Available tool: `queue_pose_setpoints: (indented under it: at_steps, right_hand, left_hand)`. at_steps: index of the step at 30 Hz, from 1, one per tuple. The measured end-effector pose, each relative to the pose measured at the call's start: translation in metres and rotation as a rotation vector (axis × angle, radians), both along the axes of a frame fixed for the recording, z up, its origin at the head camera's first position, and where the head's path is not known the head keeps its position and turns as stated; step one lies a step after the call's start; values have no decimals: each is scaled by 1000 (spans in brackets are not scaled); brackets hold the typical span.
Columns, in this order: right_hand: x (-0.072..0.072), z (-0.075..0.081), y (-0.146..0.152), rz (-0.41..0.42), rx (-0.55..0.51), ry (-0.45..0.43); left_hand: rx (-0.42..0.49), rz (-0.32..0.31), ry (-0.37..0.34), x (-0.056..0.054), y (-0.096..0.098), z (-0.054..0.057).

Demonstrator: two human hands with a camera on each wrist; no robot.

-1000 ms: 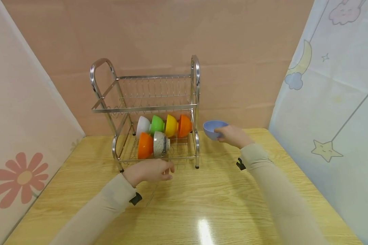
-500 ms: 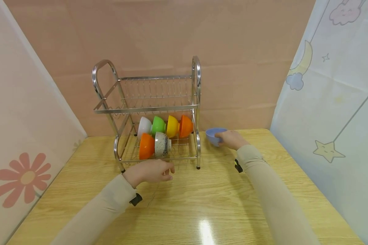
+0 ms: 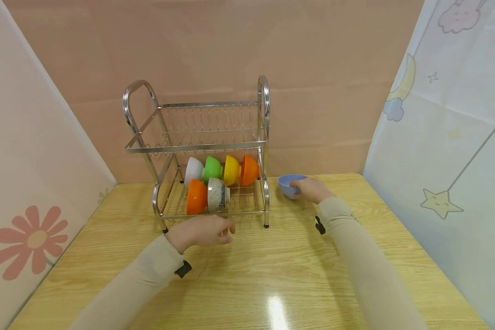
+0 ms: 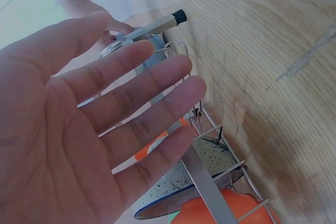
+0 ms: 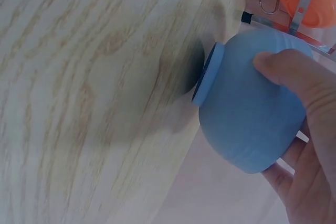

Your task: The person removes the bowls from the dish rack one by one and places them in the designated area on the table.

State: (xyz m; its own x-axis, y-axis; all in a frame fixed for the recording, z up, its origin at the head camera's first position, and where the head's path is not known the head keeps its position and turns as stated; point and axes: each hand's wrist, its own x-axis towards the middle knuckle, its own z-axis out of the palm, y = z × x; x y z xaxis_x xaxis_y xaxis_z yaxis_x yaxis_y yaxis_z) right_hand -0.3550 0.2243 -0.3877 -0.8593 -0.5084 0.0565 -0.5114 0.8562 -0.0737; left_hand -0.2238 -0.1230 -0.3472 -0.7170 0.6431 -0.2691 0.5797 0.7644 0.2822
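Note:
My right hand (image 3: 313,189) pinches the rim of a blue bowl (image 3: 287,189) to the right of a metal dish rack (image 3: 198,148). In the right wrist view the thumb lies on the outside of the bowl (image 5: 247,103), and its foot is at or just above the table; contact is hard to tell. Holding nothing, my left hand (image 3: 202,230) hovers in front of the rack with relaxed fingers. Nearest to it on the lower tier are a speckled bowl (image 3: 216,195) and an orange bowl (image 3: 195,198), both on their sides.
Behind those two, a white bowl (image 3: 194,170), a green bowl (image 3: 212,168), a yellow bowl (image 3: 231,170) and another orange bowl (image 3: 249,170) stand sideways in a row. The wooden table (image 3: 247,275) meets a back wall and patterned side sheets.
My right hand has lowered the blue bowl toward the table beside the rack, with hardly any motion in the last half second. The left hand has stayed in place.

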Motion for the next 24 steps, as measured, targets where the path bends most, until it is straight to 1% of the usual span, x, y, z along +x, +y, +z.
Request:
queue_pose_setpoints:
  at_steps: [6,13,16,24]
  right_hand:
    - [1,0,-2,-9,24,-16]
    - [-1,-2,-1,19,42,-38]
    - [-2,-3,-1,19,47,-46]
    - [-2,-7,2,14,53,-72]
  left_hand:
    - [6,-2,6,1,0,0]
    - [5,-14,20,-1,-2,-2]
    - [4,-17,24,-1,-2,-2]
    - [8,-17,8,1,-2,0]
